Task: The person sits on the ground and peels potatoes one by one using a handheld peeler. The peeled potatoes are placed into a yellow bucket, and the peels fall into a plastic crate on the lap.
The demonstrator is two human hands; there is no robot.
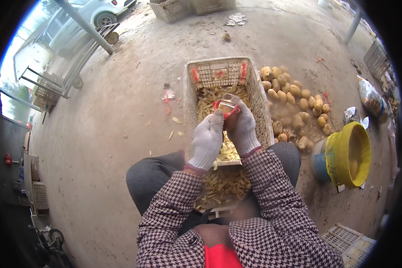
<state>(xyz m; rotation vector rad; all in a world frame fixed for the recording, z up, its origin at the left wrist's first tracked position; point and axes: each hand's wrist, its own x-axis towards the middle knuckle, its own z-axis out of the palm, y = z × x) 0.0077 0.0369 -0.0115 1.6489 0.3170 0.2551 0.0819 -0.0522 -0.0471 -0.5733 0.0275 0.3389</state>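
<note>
My left hand [207, 140] and my right hand [243, 129], both in whitish knit gloves, meet over a plastic crate [268, 115] between my knees. A red-framed peeler [237, 108] with a metal blade is in my right hand. Its blade lies across a potato [225, 109] that my left hand grips, much of it hidden by fingers and peeler. Beneath my hands, potato peelings [206, 97] cover the crate's bottom. Paler peelings [229, 150] lie at the near end, and more peelings [226, 184] are on the floor between my legs.
Many unpeeled potatoes [289, 97] spread over the concrete floor right of the crate. A yellow-rimmed bucket [331, 160] stands beyond my right knee. Further off are a filled plastic bag [372, 97], a flat cart [82, 63], a metal post [87, 28] and stacked crates [171, 11].
</note>
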